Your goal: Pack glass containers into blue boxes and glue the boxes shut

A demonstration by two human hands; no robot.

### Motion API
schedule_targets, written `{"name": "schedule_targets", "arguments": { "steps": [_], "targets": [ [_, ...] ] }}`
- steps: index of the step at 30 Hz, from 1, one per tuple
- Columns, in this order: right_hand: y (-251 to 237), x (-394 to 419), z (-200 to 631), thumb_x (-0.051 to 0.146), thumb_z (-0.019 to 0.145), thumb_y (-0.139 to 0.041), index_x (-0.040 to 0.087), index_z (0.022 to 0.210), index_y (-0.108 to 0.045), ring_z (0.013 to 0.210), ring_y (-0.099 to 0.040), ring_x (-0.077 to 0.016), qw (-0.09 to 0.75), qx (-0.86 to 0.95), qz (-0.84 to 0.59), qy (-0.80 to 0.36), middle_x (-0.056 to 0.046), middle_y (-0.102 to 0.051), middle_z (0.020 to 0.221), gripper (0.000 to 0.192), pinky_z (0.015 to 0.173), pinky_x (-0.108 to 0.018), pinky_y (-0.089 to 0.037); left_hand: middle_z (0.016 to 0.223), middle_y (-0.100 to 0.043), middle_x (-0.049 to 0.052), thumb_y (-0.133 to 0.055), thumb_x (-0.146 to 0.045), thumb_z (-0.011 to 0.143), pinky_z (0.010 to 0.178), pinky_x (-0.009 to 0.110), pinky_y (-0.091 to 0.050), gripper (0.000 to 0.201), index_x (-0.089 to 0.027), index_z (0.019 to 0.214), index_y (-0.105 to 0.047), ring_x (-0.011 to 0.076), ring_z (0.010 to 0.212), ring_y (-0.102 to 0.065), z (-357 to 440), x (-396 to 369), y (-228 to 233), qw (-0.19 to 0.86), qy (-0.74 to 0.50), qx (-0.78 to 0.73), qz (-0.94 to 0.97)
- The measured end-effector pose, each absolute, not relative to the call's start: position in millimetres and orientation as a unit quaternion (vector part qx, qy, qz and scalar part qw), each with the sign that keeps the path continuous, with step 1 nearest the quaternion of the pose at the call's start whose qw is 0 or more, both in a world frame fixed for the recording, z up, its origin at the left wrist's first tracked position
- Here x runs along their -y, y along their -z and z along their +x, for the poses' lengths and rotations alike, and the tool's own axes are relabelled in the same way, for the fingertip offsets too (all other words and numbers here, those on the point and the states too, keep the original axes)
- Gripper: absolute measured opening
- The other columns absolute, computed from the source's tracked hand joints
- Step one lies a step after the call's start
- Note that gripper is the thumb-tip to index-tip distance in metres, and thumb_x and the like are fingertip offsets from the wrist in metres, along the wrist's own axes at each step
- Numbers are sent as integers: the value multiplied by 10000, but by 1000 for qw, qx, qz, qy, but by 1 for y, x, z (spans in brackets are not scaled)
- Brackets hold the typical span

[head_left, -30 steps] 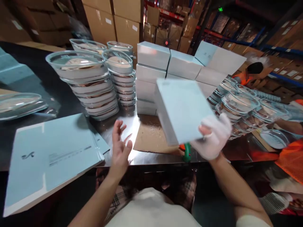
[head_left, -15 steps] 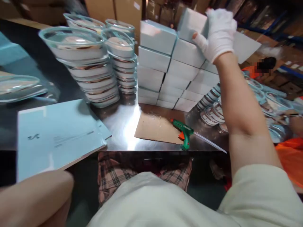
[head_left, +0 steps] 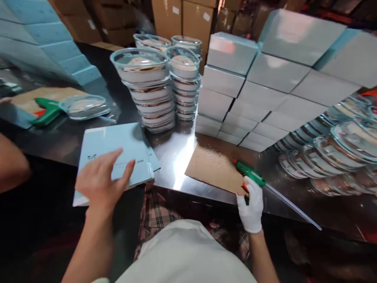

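Observation:
My left hand [head_left: 101, 179], bare and a little blurred, is over a stack of flat light-blue printed card sheets [head_left: 118, 137]. Its fingers are spread, and whether they touch the top sheet I cannot tell. In a white glove with bare fingertips, my right hand [head_left: 251, 206] is closed around the handle of a green glue gun [head_left: 250, 173] with an orange trigger. A long clear glue stick [head_left: 294, 206] sticks out of the gun's back end. Under the gun's nozzle lies a piece of brown cardboard [head_left: 210, 167] on the shiny metal table [head_left: 169, 153].
Behind the cardboard rises a wall of stacked white boxes [head_left: 224, 84]. Glass-lidded round containers [head_left: 151, 90] stand in tall stacks left of it, more containers [head_left: 318, 153] at right. Another person's arm [head_left: 11, 165], a second green glue gun [head_left: 47, 112] and light-blue boxes [head_left: 59, 43] are at far left.
My right hand has left a white box on top of the stack and come down onto the glue gun. My left hand has come into view over the light-blue sheets. The view has shifted left.

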State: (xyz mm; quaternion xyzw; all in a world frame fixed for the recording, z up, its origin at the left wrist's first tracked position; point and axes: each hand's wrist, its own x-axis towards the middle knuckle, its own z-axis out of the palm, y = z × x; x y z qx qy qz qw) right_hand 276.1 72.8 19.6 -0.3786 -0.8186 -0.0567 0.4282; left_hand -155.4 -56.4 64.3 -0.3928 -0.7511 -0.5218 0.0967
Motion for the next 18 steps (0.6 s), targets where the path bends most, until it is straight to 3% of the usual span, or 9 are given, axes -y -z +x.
{"name": "schedule_targets", "arguments": {
  "steps": [3,4,6,8,10,13,15,18],
  "targets": [
    [20,-56,285,266,1022,-631,213,1447,-574,1158,-714,-325,414,816,-403,11,-172,-733,1278,432,941,-520,-596,1493,-559,381,-986,-675,519,1114,893,-294,1124,-6,1330,-592,634,1431,-455,-205,33,-51,66,394,893,-204],
    [24,-56,287,275,1021,-638,211,1425,-589,1153,-715,-326,412,818,-400,6,-168,-739,1272,412,943,-521,-592,1493,-555,391,-977,-699,506,1097,897,-306,1121,1,1295,-598,652,1446,-428,-218,35,-50,22,355,920,-167],
    [23,-59,291,284,1018,-648,210,1401,-607,1145,-720,-324,411,822,-393,4,-162,-747,1270,392,947,-519,-588,1363,-669,334,-975,-681,516,1063,881,-364,933,-40,1115,-658,652,1400,-489,-235,46,-55,-66,307,939,-140],
    [17,-61,292,282,1016,-655,209,1403,-607,1131,-725,-324,411,822,-393,8,-162,-751,1259,397,940,-518,-592,1222,-752,244,-1015,-587,481,1034,849,-424,814,-93,1037,-682,620,1294,-601,-233,61,-67,-60,300,945,-119],
    [5,-58,288,265,1017,-652,220,1425,-600,1147,-725,-324,410,821,-397,5,-160,-747,1269,414,949,-524,-596,1228,-768,187,-1036,-507,465,1047,811,-446,855,-140,1161,-701,560,1215,-671,-212,71,-83,60,331,937,-98],
    [-23,-50,266,222,1009,-645,266,1507,-553,1293,-676,-337,415,833,-365,5,-147,-722,1348,509,1044,-551,-573,1213,-791,105,-958,-595,625,1046,578,-536,773,-219,1261,-731,392,1077,-738,-154,70,-100,179,415,864,-221],
    [-44,-48,244,221,996,-651,303,1543,-525,1380,-626,-342,424,842,-332,22,-128,-703,1400,567,1114,-560,-536,1149,-809,60,-834,-648,789,932,392,-564,578,-255,1209,-775,293,988,-749,-110,60,-101,97,451,785,-413],
    [-62,-55,217,279,1010,-621,284,1458,-614,1295,-669,-318,427,829,-361,9,-122,-725,1348,448,1117,-530,-530,994,-820,38,-753,-624,881,747,288,-533,410,-276,1087,-818,230,833,-742,-59,43,-81,-85,451,665,-589]
  ]
}}
